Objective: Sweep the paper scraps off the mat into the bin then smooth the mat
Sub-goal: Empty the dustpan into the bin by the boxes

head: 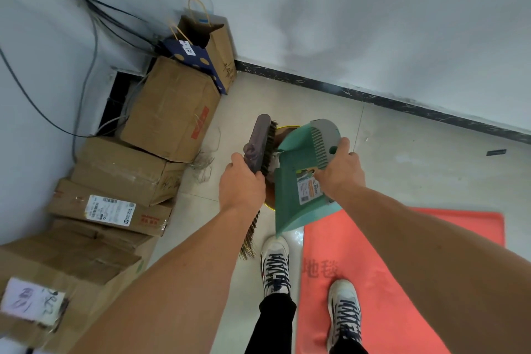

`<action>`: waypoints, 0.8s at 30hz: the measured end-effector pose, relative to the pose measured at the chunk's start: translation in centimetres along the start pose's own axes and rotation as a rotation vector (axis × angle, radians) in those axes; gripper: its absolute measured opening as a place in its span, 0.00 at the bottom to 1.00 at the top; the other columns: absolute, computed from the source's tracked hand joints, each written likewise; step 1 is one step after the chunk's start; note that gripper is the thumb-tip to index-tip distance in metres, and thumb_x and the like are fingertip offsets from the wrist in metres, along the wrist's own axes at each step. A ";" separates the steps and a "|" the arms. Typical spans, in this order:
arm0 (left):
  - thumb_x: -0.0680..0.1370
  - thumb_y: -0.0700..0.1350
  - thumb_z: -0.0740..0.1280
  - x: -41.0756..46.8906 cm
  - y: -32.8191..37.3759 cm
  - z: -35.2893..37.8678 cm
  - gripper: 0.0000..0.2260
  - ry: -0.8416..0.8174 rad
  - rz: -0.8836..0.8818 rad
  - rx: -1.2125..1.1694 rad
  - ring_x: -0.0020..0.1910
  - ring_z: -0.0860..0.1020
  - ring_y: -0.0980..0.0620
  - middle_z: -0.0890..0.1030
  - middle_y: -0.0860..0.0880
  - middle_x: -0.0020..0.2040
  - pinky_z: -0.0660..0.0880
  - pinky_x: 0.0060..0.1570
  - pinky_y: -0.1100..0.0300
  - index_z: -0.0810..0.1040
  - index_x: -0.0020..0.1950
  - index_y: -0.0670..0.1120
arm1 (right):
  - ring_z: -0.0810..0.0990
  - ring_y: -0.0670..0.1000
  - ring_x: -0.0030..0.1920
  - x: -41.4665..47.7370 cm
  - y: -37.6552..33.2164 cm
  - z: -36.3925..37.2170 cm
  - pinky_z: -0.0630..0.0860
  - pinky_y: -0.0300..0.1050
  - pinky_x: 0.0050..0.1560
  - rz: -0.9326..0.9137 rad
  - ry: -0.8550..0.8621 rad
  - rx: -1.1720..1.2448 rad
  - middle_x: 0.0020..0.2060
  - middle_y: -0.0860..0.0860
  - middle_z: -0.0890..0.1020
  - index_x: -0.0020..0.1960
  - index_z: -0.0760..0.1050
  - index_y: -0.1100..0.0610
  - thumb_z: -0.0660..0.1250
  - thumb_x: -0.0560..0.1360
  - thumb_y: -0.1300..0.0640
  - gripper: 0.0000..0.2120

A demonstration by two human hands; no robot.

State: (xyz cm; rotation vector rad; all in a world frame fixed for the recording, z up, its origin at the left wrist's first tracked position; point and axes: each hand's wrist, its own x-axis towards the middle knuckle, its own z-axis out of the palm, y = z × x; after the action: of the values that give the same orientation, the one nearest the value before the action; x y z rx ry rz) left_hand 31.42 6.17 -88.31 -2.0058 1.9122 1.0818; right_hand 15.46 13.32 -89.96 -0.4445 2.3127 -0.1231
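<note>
Green dustpan [290,181], one, right hand [342,175]; brush [260,142], one, left hand [241,184]

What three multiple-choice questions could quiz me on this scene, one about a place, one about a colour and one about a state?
1. Where is the dustpan?
A) tilted above the bin
B) on a chair
C) in a sink

2. What colour is the mat?
A) blue
B) black
C) coral red

3. What is the left hand doing?
A) hanging empty
B) holding the brush
C) waving

Answers:
1 A: the right hand holds the dustpan tipped over the bin's yellow rim.
2 C: the mat under the right shoe is coral red.
3 B: the left hand's fingers curl round the brush.
</note>
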 end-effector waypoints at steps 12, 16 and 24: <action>0.77 0.45 0.65 -1.1 0.4 -1.0 0.11 0.024 0.028 0.012 0.50 0.76 0.43 0.77 0.43 0.52 0.75 0.46 0.50 0.67 0.56 0.45 | 0.73 0.51 0.38 -1.8 1.2 -1.6 0.73 0.43 0.22 0.000 -0.038 0.066 0.51 0.54 0.70 0.67 0.57 0.50 0.72 0.74 0.55 0.30; 0.78 0.45 0.65 -3.2 1.9 -2.8 0.10 0.047 0.073 0.028 0.51 0.76 0.42 0.77 0.42 0.53 0.74 0.48 0.50 0.68 0.56 0.44 | 0.74 0.56 0.45 -4.1 1.7 -4.8 0.73 0.42 0.22 -0.092 -0.030 0.068 0.52 0.53 0.64 0.69 0.57 0.49 0.71 0.74 0.54 0.30; 0.77 0.46 0.67 -9.4 8.6 -10.6 0.11 0.145 0.285 0.020 0.52 0.76 0.42 0.77 0.44 0.53 0.76 0.49 0.49 0.69 0.55 0.45 | 0.75 0.54 0.46 -10.4 1.4 -16.6 0.82 0.50 0.35 -0.207 0.058 0.041 0.54 0.53 0.66 0.66 0.61 0.54 0.71 0.72 0.51 0.28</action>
State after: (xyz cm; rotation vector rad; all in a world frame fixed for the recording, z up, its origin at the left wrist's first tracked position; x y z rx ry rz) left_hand 28.34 6.18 -72.08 -1.8884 2.3300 0.9941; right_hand 10.06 17.57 -71.60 -0.6668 2.3111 -0.2873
